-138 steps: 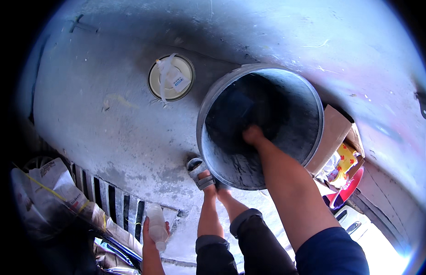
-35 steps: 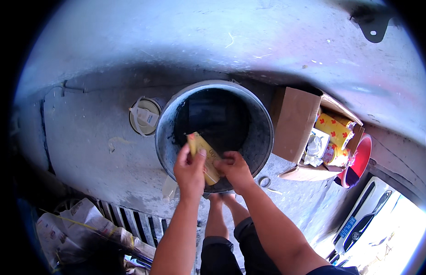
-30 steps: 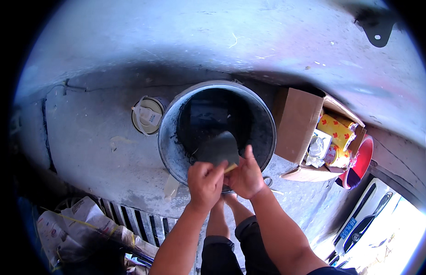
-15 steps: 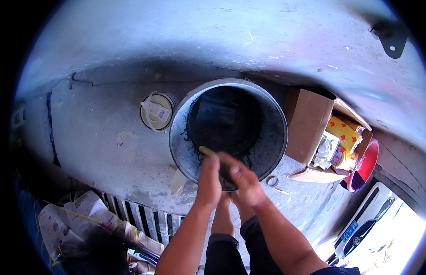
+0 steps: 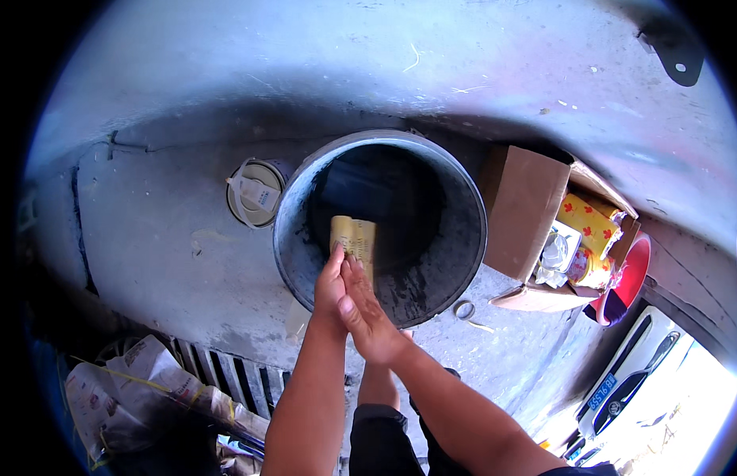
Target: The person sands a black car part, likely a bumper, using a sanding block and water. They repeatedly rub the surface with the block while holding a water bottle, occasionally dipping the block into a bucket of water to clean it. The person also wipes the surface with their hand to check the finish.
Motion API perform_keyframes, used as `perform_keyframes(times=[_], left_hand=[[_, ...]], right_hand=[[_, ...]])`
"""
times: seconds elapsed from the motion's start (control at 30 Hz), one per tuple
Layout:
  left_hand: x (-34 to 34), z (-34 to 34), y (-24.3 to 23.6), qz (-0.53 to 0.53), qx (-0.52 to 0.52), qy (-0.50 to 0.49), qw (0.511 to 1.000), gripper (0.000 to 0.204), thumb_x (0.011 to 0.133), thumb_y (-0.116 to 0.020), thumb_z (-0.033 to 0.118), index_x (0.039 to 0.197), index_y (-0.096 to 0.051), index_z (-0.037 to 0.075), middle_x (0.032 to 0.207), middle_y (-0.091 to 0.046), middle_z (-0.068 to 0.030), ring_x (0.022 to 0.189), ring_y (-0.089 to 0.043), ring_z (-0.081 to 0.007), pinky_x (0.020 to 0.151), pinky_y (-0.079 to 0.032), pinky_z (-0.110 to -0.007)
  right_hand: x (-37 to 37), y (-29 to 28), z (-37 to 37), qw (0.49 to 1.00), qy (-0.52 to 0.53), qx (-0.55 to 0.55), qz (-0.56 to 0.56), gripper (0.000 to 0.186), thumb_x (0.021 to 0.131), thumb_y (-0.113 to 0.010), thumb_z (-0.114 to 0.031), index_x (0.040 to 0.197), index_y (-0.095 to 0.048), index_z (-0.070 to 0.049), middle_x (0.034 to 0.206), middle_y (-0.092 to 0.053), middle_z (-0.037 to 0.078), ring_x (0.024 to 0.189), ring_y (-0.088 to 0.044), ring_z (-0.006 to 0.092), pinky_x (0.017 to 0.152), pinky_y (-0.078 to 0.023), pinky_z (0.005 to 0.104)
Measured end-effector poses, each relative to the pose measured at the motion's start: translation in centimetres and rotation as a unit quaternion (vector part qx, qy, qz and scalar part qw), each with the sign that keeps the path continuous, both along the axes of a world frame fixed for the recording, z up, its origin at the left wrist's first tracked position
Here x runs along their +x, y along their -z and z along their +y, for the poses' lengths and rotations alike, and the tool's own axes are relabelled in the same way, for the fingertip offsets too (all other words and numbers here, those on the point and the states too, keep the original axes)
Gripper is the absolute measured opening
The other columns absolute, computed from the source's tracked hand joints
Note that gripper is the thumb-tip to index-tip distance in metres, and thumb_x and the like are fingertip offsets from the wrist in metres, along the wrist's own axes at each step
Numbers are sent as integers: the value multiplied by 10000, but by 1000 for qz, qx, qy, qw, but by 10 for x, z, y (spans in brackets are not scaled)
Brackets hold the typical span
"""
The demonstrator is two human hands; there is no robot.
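Observation:
Over the near left part of a large round grey tub (image 5: 463, 278), I hold a yellow printed paper bundle (image 5: 354, 232), which looks folded or loosely rolled. My left hand (image 5: 330, 287) grips its lower end from the left. Against it from the right lies my right hand (image 5: 372, 321), its fingers reaching up along the paper and its thumb bent across. The palms are close together, so the lower part of the bundle is hidden. Inside, the tub is dark and blackened, with a dim bluish rectangular patch on its bottom.
Left of the tub stands a lidded can (image 5: 254, 194) with a white handle. To the right are a cardboard box (image 5: 527, 210) of yellow packages, a red basin (image 5: 635, 266) and a tape roll (image 5: 464, 310). A floor grate (image 5: 225, 369) and covered items (image 5: 126, 381) lie lower left.
Both hands have moved slightly left and the right hand has come flatter against the left. The yellow paper has turned upright, its printed face now showing. The view has shifted slightly.

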State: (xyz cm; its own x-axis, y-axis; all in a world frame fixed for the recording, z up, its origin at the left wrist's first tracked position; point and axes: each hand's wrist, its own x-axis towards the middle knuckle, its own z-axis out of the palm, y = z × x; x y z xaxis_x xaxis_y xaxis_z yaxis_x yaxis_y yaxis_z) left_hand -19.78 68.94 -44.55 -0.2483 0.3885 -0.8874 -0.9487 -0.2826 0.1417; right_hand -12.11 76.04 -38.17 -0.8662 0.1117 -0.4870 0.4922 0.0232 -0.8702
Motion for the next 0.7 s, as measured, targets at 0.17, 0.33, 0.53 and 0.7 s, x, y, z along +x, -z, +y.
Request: perform_keyframes(times=[0.17,0.33,0.53,0.7], left_hand=[[8,-1,-1,28,79,-73,994,523,1020,-438,499,1368,-476,110,1210,-598,-49,1067,-597,-196,943,-487,-371],[-9,-14,-15,53,-22,-43,997,505,1049,-422,406,1436,-416,80,1337,-561,-106,1212,-551,-246,1026,-436,-407],[-13,11,-23,29,-188,-20,982,443,1051,-453,263,1451,-419,77,1341,-554,-89,1216,-539,-222,1033,-410,-414],[-4,-6,11,14,-171,-39,984,444,1042,-456,325,1404,-465,67,1276,-585,-97,1154,-568,-243,1018,-432,-405]], right_hand=[[-8,8,18,996,-60,59,14,770,1029,-185,-581,1551,-194,-14,1626,-122,214,1524,-22,343,1217,-43,459],[-31,73,36,968,147,-85,-184,662,1037,-254,-556,1316,-595,-62,1450,-475,227,1371,-419,384,1131,-332,388],[-40,186,85,875,267,74,-398,364,985,-494,-274,1230,-613,-33,1167,-654,187,1090,-618,361,939,-496,412],[-33,129,32,989,25,113,-89,303,1010,-491,-268,1139,-641,-38,1026,-701,105,941,-668,327,884,-523,399]])
